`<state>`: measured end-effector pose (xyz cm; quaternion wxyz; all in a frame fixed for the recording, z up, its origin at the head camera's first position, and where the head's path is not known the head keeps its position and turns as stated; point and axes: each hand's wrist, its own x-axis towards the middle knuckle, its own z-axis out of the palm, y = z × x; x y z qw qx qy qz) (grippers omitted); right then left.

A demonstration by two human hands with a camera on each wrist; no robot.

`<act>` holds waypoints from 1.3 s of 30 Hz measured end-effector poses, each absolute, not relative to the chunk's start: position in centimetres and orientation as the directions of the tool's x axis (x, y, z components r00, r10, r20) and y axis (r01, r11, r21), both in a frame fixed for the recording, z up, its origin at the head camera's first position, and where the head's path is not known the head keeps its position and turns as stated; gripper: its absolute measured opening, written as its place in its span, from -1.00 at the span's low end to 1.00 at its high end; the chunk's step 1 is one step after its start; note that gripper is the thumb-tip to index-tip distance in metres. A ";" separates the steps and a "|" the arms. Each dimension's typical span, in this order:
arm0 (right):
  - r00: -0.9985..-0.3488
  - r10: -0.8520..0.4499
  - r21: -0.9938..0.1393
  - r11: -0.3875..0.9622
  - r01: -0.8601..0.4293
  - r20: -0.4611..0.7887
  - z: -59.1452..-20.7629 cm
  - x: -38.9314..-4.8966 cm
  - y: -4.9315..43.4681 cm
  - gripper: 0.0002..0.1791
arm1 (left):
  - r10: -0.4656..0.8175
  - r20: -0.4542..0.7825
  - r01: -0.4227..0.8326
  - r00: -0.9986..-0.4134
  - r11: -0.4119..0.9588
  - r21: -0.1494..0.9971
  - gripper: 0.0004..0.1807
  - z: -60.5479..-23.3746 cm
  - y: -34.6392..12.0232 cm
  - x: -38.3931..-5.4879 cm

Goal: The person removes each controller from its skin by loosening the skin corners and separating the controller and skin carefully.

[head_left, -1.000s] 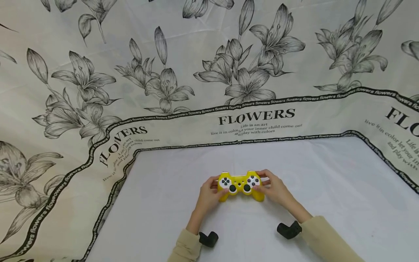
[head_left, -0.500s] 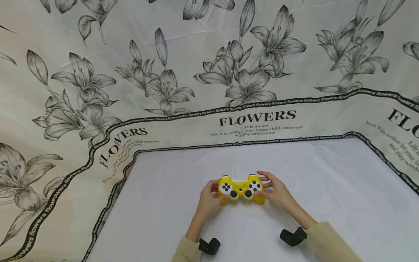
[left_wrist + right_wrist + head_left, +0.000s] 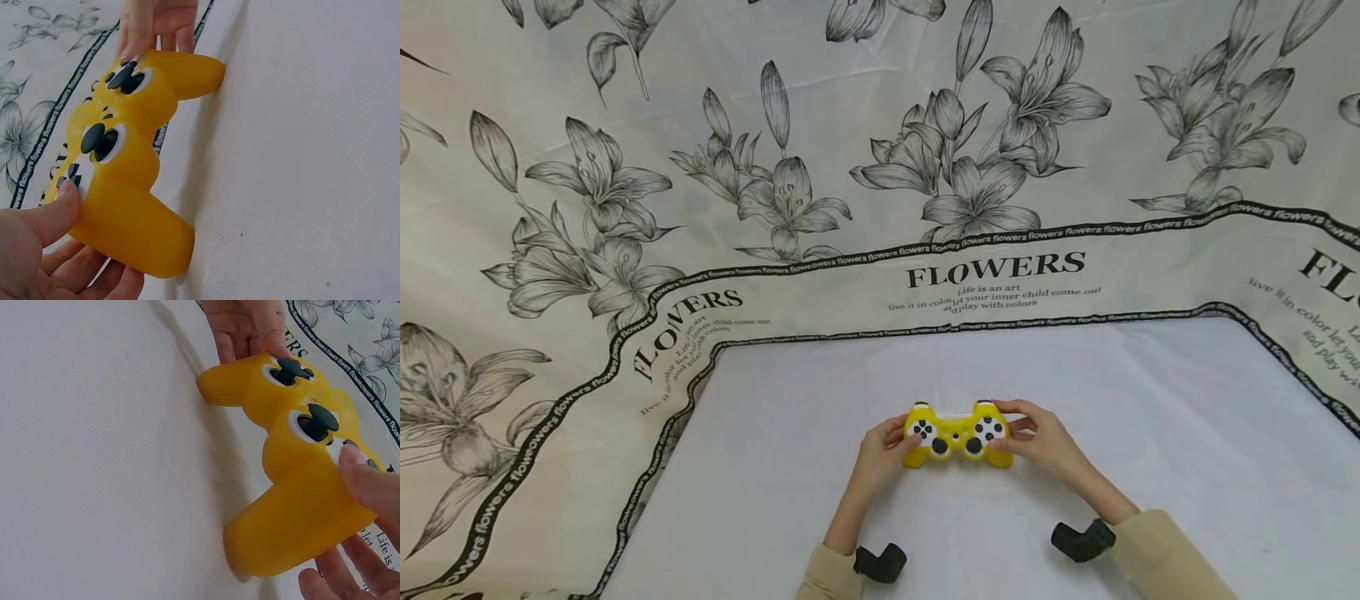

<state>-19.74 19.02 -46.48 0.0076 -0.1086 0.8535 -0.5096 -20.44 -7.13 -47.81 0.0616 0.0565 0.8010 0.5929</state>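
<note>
A yellow game controller (image 3: 957,427) with black thumbsticks and white button faces is held level between both hands, close over the white cloth. My left hand (image 3: 880,454) grips its left end; in the left wrist view the thumb (image 3: 62,209) lies at the directional buttons and the fingers curl underneath. At the other end, my right hand (image 3: 1043,437) pinches the controller, its thumb (image 3: 369,481) on the right-hand buttons and the fingers behind and below. Both handles of the controller point toward me, their tips right at the cloth in the wrist views.
A white cloth (image 3: 790,400) covers the table. Behind it rises a pale curtain (image 3: 820,304) printed with flowers and lettering, bordered by black bands. Black curved devices (image 3: 882,563) (image 3: 1082,540) sit at both wrists, beside beige sleeves (image 3: 1172,554).
The controller sits slightly lower and further right in the head view. My left thumb has shifted up onto the directional buttons; both hands keep their hold.
</note>
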 end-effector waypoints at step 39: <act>-0.986 -0.109 -0.903 0.398 -0.160 0.126 -46.0 -22.0 19.5 -0.46 | 0.185 0.011 0.070 -0.983 0.319 0.945 -0.52 -46.8 -6.1 -23.7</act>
